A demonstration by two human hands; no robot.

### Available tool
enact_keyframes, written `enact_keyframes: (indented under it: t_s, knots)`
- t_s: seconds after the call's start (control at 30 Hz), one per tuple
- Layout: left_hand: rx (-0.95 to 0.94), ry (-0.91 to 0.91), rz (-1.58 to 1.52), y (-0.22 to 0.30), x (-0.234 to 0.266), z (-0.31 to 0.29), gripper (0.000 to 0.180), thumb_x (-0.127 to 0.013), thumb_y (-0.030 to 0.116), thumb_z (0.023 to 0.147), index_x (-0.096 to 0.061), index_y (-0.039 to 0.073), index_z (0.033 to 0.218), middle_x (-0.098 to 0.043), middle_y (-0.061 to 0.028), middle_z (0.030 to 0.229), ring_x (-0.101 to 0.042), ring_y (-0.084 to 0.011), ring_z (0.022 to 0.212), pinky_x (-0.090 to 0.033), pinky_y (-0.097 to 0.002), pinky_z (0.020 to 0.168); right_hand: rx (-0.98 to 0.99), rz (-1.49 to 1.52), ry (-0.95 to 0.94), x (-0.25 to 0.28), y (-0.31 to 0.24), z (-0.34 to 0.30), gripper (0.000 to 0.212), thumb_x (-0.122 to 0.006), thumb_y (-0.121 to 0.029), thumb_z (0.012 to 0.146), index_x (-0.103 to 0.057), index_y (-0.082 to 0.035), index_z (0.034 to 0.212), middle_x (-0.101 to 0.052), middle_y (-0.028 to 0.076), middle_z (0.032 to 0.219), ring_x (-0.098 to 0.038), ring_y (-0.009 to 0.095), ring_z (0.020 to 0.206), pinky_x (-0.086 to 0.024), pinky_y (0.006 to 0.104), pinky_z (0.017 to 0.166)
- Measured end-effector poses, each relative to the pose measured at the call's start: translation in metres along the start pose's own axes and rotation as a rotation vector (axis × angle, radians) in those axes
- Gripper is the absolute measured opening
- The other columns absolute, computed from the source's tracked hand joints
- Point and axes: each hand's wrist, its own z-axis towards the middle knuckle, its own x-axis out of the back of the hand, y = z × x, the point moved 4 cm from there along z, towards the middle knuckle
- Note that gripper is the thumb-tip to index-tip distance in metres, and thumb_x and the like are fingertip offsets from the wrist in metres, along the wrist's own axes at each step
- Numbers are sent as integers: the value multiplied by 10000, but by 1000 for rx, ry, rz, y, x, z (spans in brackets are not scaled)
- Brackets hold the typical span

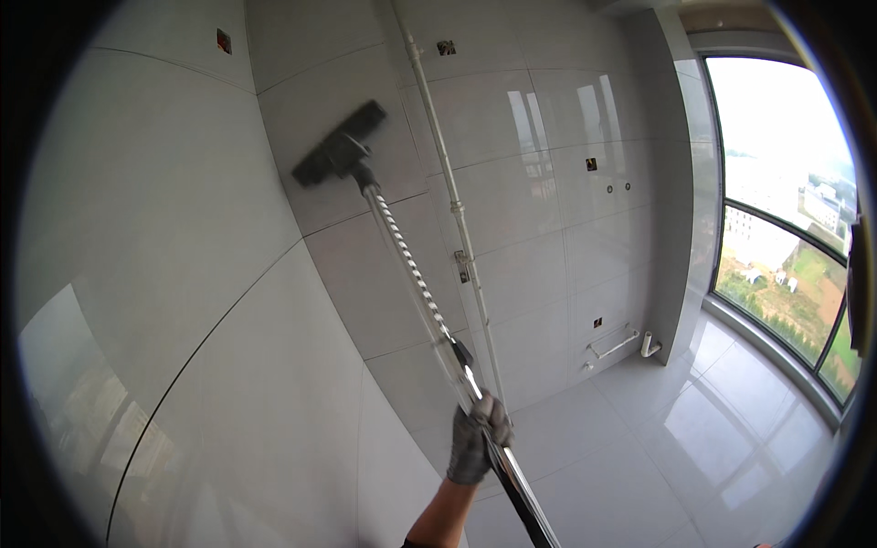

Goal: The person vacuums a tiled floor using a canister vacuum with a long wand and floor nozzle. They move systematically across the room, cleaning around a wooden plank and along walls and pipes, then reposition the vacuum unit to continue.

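My left hand [480,440], in a grey glove, is closed around the shiny metal tube of a vacuum cleaner wand [409,260]. The wand slants from the lower edge up toward the left. At its upper end a wide black floor head [340,146] is held up at the grey tiled wall, near the corner; it is slightly blurred, and I cannot tell whether it touches the tiles. Below my hand a black part [521,500] runs along the tube and leaves the picture. My right hand does not show.
A pale pipe [441,151] runs up the wall right of the floor head. Open socket boxes [591,164] are set in the tiles. Low on the wall sit a thin white pipe [614,343] and a short drain stub [649,345]. A large window [786,164] stands at the right above glossy floor tiles [630,466].
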Motion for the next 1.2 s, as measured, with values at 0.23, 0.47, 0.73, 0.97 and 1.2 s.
enact_keyframes:
  t_s: [0.23,0.47,0.73,0.97,1.2]
  knots:
    - [-484,-242,400,258,-108,131,263,-603,336,918,-541,96,831,-481,2,651,-481,-93,532,-458,-277,485,255,-240,-663,-166,-182,40,481,-495,-493,927,-513,-29,1050,-629,124,728,-650,227,670,-523,323,625]
    - [-463,-143,484,340,-124,144,226,-638,245,892,-543,41,875,-502,-44,681,-491,-181,472,-464,-320,462,274,-228,-596,-211,-179,14,478,-597,-366,909,-396,-50,1206,-590,117,851,-646,225,715,-549,376,674]
    - [-362,161,575,211,-97,79,234,-677,278,860,-554,86,808,-521,-31,593,-517,-162,461,-477,-343,445,349,-118,-549,-154,-94,-34,467,-637,-246,890,-368,-87,1238,-563,115,829,-612,193,651,-511,326,590]
    - [-601,70,1146,381,-202,72,197,-627,192,878,-603,-2,854,-636,-121,676,-645,-196,606,-559,-304,627,467,-257,-786,-310,-216,-32,472,-601,-467,872,-493,-15,949,-588,120,644,-607,204,494,-508,282,474]
    - [-503,31,1103,403,-253,18,177,-624,144,857,-540,0,917,-624,-129,761,-631,-217,643,-553,-319,590,597,79,-891,-417,-326,-4,381,-610,-359,878,-495,-11,982,-603,132,698,-598,202,492,-563,338,463]
